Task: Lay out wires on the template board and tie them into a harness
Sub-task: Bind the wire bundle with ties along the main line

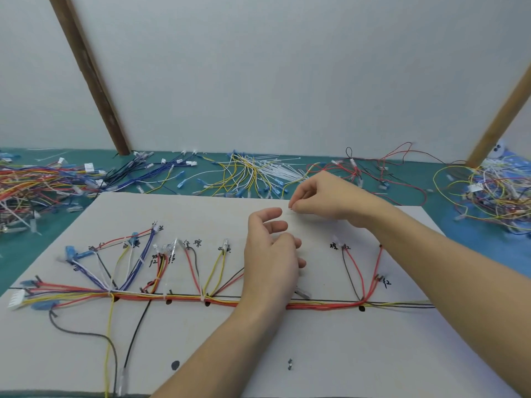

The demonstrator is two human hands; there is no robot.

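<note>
Pinching what looks like a thin white cable tie [287, 209] near the template board's [359, 354] far edge, right hand [324, 198] grasps it; left hand [271, 254] hovers released over the wire trunk [321, 305] — feed the tie under, cinch snugly.

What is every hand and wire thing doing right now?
Left hand: open, fingers loosely curled, above the wire bundle.
Right hand: pinching something small and pale, too tiny to name.
Wire bundle: lying along the board's line, tied in places.
Template board: flat on the table.
Cable ties: loose pile behind the board.
Loose wires: tangled heap, far left.
</note>
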